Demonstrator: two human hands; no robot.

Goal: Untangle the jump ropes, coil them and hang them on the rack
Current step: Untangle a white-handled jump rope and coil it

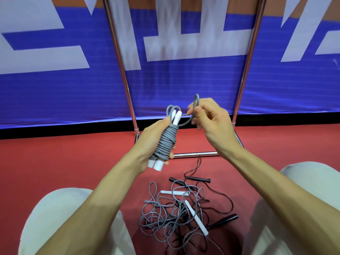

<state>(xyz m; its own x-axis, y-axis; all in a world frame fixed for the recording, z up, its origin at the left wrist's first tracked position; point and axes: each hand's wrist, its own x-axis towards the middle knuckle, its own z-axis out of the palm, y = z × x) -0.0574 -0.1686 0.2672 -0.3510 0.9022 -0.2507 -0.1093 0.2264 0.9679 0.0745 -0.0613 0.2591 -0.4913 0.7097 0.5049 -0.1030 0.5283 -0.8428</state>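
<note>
My left hand (152, 142) grips a grey jump rope (166, 142) that is wound tightly round its two white handles, held upright in front of me. My right hand (207, 115) pinches the loose end loop of that same grey rope just to the right of the bundle's top. On the red floor below lies a tangle of ropes (176, 212): grey cord with white handles mixed with black cord and black handles. The chrome rack (127, 83) stands straight ahead, its two uprights rising out of view and a low crossbar (195, 154) behind my hands.
A blue and white banner (55, 85) covers the wall behind the rack. My knees in light trousers (60, 214) frame the tangle on both sides. Red floor (64, 157) stretches to the left of the rack foot.
</note>
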